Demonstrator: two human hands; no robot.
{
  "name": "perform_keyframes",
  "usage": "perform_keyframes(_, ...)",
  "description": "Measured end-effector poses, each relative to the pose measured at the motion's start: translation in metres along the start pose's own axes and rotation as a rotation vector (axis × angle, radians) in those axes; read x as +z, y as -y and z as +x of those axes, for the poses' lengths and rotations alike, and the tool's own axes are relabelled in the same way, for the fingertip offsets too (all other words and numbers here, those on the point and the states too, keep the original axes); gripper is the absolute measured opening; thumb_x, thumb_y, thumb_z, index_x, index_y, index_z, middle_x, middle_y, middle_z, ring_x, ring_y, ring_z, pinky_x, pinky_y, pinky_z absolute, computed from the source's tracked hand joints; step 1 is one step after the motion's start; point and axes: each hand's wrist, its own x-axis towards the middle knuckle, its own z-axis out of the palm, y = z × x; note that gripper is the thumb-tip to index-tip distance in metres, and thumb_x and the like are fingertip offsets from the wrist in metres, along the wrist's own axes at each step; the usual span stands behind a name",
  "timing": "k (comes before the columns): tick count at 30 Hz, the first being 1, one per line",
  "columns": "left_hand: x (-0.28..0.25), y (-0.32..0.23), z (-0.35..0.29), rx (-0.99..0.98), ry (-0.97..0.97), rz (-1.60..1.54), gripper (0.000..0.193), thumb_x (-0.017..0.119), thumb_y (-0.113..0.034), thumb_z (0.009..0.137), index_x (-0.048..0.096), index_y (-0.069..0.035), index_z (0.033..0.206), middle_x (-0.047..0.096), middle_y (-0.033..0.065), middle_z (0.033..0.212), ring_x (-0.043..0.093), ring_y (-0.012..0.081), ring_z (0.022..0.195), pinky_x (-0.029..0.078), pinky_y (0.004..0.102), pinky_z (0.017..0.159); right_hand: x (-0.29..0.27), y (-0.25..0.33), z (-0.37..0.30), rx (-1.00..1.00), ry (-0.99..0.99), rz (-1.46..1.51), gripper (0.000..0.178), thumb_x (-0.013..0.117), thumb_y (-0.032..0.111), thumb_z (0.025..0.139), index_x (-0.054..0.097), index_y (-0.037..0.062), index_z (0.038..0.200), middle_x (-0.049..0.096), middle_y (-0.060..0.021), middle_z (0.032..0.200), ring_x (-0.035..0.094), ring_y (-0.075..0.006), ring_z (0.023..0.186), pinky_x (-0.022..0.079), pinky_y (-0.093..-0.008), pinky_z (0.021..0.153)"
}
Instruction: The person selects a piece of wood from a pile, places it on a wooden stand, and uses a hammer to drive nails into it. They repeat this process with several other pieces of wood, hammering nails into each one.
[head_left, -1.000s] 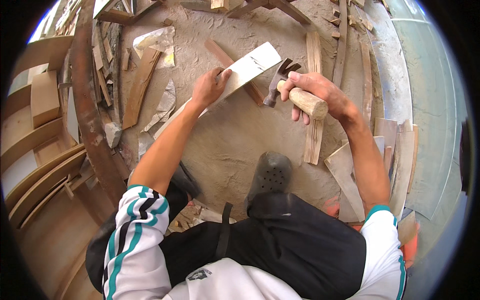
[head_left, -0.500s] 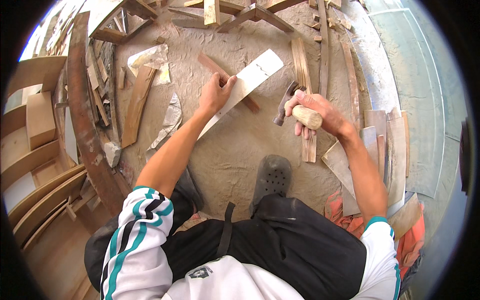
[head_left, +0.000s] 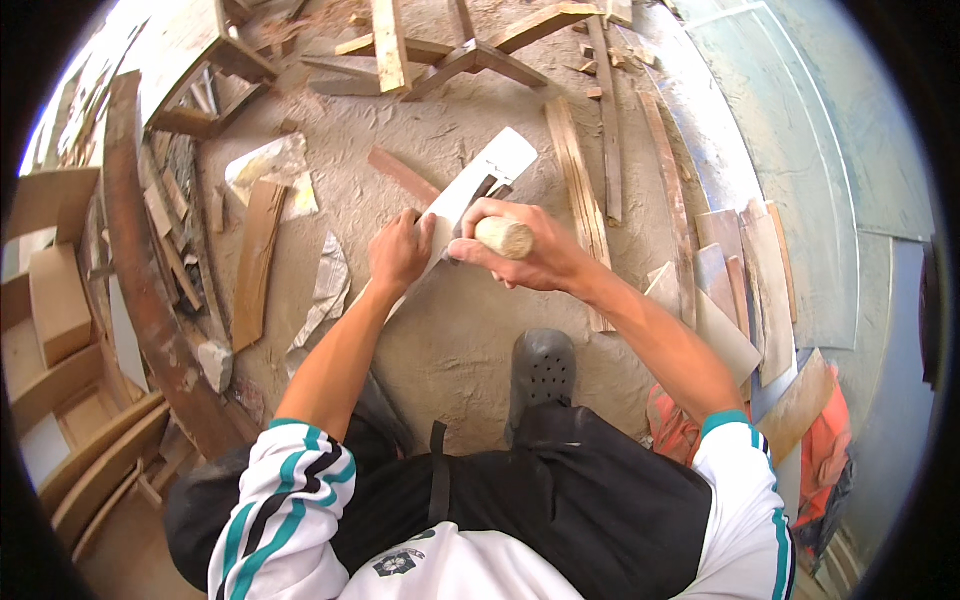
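A long white strip of board slants across a reddish-brown piece of wood in front of me. My left hand is closed on the strip's left edge, near where the two cross. In my right hand is a claw hammer, gripped by its pale wooden handle, the butt of which faces up toward me. Its dark head shows over the white strip just beyond my knuckles. Whether the head touches the strip, I cannot tell. My fingers hide the strip's middle.
Loose planks lie on the dusty floor to the left, beside a long rusty beam. A long timber and a stack of boards are to the right. A crossed wooden frame stands ahead. My grey clog is nearby.
My right hand has swung the hammer left and inward, from beside the strip to over it. My left hand has shifted slightly nearer along the strip. The whole view has tilted a little.
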Motion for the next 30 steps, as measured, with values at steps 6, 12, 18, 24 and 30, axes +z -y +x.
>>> perform_keyframes(6, 0.004, 0.001, 0.002, -0.005, -0.006, -0.049, 0.04, 0.051, -0.042, 0.099, 0.064, -0.004, 0.101, 0.069, 0.0205, 0.094, 0.066, 0.039, 0.088, 0.05, 0.0475, 0.077, -0.03, -0.013, 0.026, 0.329, 0.09, 0.323, 0.022, 0.069, 0.027, 0.091, 0.063, 0.0061, 0.097, 0.059, 0.0003, 0.069, 0.055, -0.0074, 0.052, 0.047, -0.025, 0.044)
perform_keyframes(12, 0.004, 0.0, 0.003, 0.016, -0.067, -0.114, 0.035, 0.055, -0.04, 0.097, 0.065, -0.006, 0.1, 0.069, 0.0169, 0.096, 0.066, 0.0357, 0.091, 0.051, 0.0449, 0.078, -0.04, 0.009, 0.037, 0.417, 0.034, 0.174, 0.02, 0.065, 0.025, 0.091, 0.062, 0.0068, 0.098, 0.057, 0.0, 0.067, 0.054, -0.0067, 0.054, 0.047, -0.0253, 0.045)
perform_keyframes(18, 0.006, 0.011, 0.006, 0.202, -0.232, -0.319, 0.033, 0.054, -0.035, 0.097, 0.061, -0.004, 0.108, 0.064, 0.0153, 0.104, 0.06, 0.0333, 0.103, 0.047, 0.0436, 0.088, -0.014, -0.006, 0.022, 0.231, -0.163, -0.054, 0.02, 0.064, 0.026, 0.09, 0.062, 0.0082, 0.098, 0.063, -0.0044, 0.068, 0.059, -0.013, 0.055, 0.05, -0.0298, 0.051)
perform_keyframes(24, -0.031, -0.047, 0.002, 0.64, -0.208, -0.65, 0.066, 0.065, -0.038, 0.089, 0.045, 0.004, 0.136, 0.052, 0.0209, 0.131, 0.052, 0.0313, 0.12, 0.039, 0.0425, 0.101, 0.012, -0.015, 0.015, 0.068, -0.449, -0.299, 0.032, 0.062, 0.032, 0.089, 0.06, 0.0054, 0.107, 0.069, -0.0191, 0.08, 0.068, -0.0365, 0.07, 0.053, -0.0436, 0.06)
perform_keyframes(30, -0.057, -0.137, 0.015, 0.256, 0.079, -1.016, 0.034, 0.074, -0.019, 0.087, 0.056, 0.0, 0.108, 0.06, 0.0099, 0.11, 0.056, 0.0153, 0.095, 0.047, 0.0305, 0.083, 0.015, -0.043, -0.009, -0.129, -0.198, -0.428, 0.035, 0.058, 0.01, 0.085, 0.053, -0.001, 0.118, 0.067, -0.0216, 0.089, 0.066, -0.039, 0.092, 0.052, -0.0477, 0.077)
